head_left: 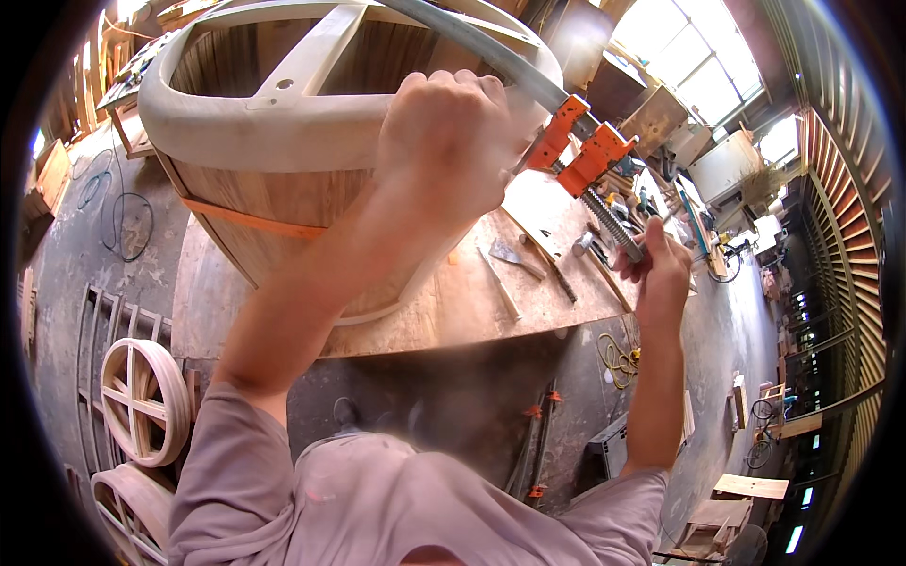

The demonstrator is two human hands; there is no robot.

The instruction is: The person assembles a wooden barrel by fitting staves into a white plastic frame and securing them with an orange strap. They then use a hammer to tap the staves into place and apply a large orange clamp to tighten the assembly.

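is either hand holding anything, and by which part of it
The right grip holds the orange-jawed clamp by its screw's end; whether the left grip holds anything is hidden.

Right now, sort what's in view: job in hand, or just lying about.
In the job:
bar clamp, right hand on its screw end
wooden tub, left hand at its rim
bench under the tub

Lying about:
hatchet-like tool on the bench
round wooden frame
coiled yellow cable

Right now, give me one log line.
left hand: fist by tub rim, contents hidden | right hand: gripping end of clamp screw | table: hand tools lying
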